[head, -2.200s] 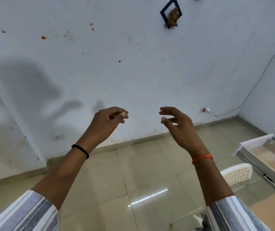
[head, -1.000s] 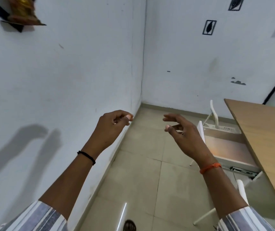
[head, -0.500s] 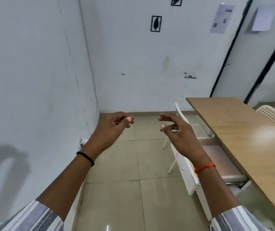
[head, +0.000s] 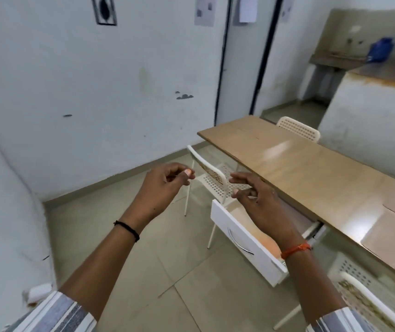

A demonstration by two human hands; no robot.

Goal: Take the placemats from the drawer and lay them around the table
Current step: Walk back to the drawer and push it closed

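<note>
Both hands hang in the air in the head view, the left hand [head: 165,185] with its fingers [head: 186,174] loosely curled toward the thumb and holding nothing, the right hand [head: 256,200] with fingers [head: 239,177] relaxed and partly bent, also empty. Under the right hand the white drawer [head: 244,240] stands pulled out from beneath the long wooden surface [head: 311,176], its inside mostly hidden by the wrist, so I cannot tell whether placemats lie in it. Two tan rectangular mats [head: 392,233] rest on the surface at the right edge, and a white perforated chair [head: 212,180] stands just beyond the drawer.
</note>
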